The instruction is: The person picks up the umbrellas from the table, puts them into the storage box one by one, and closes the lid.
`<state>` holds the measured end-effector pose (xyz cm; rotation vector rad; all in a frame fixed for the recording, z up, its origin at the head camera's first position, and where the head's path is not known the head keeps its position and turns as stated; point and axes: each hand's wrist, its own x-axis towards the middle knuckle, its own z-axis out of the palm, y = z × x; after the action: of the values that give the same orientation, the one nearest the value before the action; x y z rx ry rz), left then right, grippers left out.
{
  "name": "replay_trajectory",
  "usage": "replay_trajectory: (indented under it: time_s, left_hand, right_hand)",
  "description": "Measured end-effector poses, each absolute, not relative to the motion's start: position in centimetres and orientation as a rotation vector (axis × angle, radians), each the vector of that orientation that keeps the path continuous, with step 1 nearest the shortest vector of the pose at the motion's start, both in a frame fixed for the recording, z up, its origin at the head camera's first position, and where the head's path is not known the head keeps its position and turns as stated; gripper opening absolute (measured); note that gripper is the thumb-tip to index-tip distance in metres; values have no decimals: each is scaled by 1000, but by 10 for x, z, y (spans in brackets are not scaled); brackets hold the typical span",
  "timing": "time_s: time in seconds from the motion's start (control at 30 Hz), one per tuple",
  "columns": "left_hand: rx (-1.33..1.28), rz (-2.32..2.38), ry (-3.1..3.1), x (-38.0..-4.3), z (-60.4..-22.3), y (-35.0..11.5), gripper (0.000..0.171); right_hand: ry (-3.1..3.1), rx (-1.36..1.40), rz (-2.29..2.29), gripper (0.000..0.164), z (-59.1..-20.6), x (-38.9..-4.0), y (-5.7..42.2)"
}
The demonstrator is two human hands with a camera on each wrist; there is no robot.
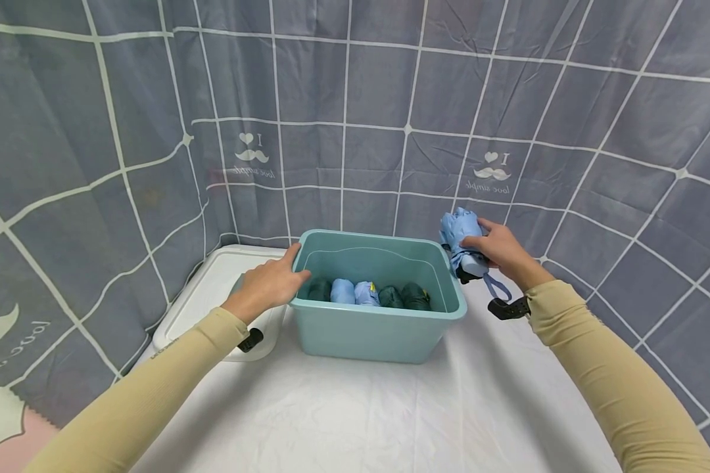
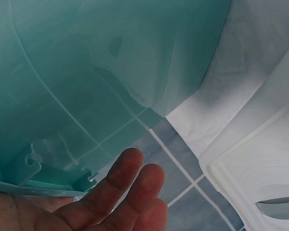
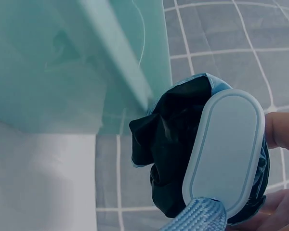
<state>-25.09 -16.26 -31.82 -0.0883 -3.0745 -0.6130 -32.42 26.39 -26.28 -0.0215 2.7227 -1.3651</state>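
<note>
A light blue folded umbrella [image 1: 460,230] is gripped by my right hand [image 1: 503,248], just outside the right end of a teal storage bin [image 1: 367,335]. In the right wrist view the umbrella's pale oval handle end [image 3: 226,149] faces the camera, with black fabric beside it and a woven blue strap [image 3: 197,216] hanging down. My left hand [image 1: 272,279] rests on the bin's left rim, its thumb over the edge. The left wrist view shows its fingers [image 2: 149,180] loosely extended outside the wall. Inside the bin several rolled fabric bundles [image 1: 343,291], dark green and light blue, lie in a row.
A white lid [image 1: 213,282] lies left of the bin, partly behind my left arm. Beneath everything is a white cloth surface [image 1: 355,414]. A grey curtain [image 1: 373,85] with white grid lines stands close behind and on both sides.
</note>
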Motion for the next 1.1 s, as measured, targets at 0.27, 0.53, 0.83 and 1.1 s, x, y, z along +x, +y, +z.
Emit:
replay_trajectory:
  time_s: [0.27,0.53,0.83,1.1]
  left_hand:
    - [-98,-617,-3088,-252,-318,-163,76]
    - [-88,-613,-3095,-252,-318,-163,76]
    - [-84,-624,-3085,-252,-318,-163,76]
    - [-83,-625,-3083,-252,-319,-162,76]
  right_hand:
    - [2678,-5,-1344,92,-248,-316,244]
    - [2652,-27,-1277,92,-239,-310,223]
    - [2627,-91,-1237,92,-240,-312,203]
    - [2583,-156,-1223,90,-244,-312,187]
